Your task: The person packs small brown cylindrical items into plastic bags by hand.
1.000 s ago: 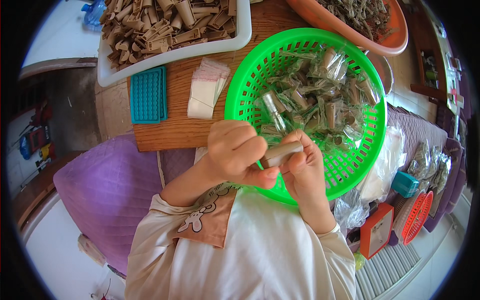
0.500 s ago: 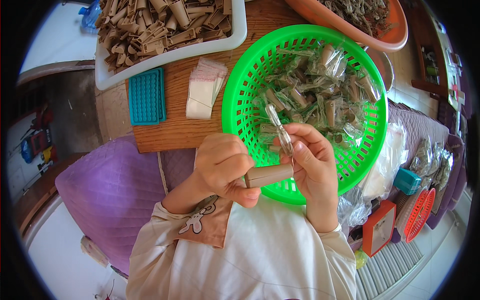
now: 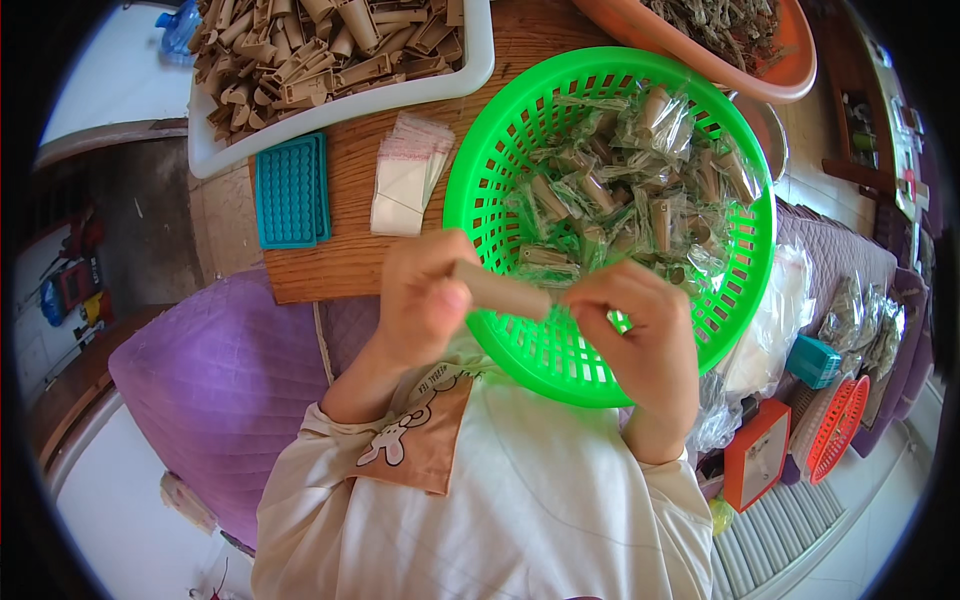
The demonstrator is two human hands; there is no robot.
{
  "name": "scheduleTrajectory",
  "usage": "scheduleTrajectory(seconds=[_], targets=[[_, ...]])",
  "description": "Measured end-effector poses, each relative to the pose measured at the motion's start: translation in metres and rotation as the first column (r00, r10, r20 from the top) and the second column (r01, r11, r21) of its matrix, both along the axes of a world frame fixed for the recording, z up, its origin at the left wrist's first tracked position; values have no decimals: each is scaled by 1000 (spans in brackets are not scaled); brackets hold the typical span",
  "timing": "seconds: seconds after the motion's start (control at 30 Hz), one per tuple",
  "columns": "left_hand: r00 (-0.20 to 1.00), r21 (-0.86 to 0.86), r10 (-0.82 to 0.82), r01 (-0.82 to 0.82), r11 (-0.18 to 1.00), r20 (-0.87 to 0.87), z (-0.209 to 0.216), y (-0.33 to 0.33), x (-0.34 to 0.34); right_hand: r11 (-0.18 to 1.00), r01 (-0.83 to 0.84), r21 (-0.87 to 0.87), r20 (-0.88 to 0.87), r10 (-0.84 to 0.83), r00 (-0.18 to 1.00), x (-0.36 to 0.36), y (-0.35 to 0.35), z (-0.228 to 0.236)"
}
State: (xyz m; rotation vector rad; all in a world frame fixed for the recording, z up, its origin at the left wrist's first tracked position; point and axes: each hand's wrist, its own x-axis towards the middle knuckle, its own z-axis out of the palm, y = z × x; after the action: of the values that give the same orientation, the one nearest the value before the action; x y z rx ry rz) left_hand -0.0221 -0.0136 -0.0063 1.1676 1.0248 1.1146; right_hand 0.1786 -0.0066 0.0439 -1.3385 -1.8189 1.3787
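My left hand (image 3: 425,300) is closed on one end of a tan-brown plastic piece (image 3: 508,294), short and rounded like a half tube. The piece points to the right, tilted slightly down, over the near rim of a green plastic basket (image 3: 459,195). At the piece's other end my right hand (image 3: 640,325) is pinched, fingers curled down and smeared by motion. Whatever those fingers hold is hidden. Inside the basket lie several similar brown pieces in clear bags (image 3: 660,225).
A white tub (image 3: 478,70) heaped with loose brown pieces stands at the far left. Near it on the wooden table (image 3: 335,275) lie teal ridged trays (image 3: 290,190) and a stack of small clear bags (image 3: 405,185). An orange basin (image 3: 795,80) of wire bundles sits far right.
Both hands have lifted away from my body, with the brown piece raised and tilted. The silvery twisted bundle seen in my right hand no longer shows, and that hand has turned palm down.
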Motion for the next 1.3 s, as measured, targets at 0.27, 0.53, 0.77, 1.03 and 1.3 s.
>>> scheduleTrajectory(seconds=[0.27,0.53,0.77,1.03,1.3], targets=[[927,204,-187,262,943,-324,15,6,7,915,169,-366,-301,-289,909,-4,-4,-8],[902,144,-157,232,962,-401,12,0,12,923,133,-362,-290,-247,925,-9,-5,-6],[741,158,378,-353,922,-555,-27,12,-20,935,304,-183,-249,-343,906,0,-5,-9],[377,53,232,-429,902,-897,-90,37,-62,965,261,-4,-99,-260,961,-1,-8,-17],[466,-64,198,-490,869,-863,-86,46,-66,969,248,-20,-68,-249,966,-2,-7,-15]])
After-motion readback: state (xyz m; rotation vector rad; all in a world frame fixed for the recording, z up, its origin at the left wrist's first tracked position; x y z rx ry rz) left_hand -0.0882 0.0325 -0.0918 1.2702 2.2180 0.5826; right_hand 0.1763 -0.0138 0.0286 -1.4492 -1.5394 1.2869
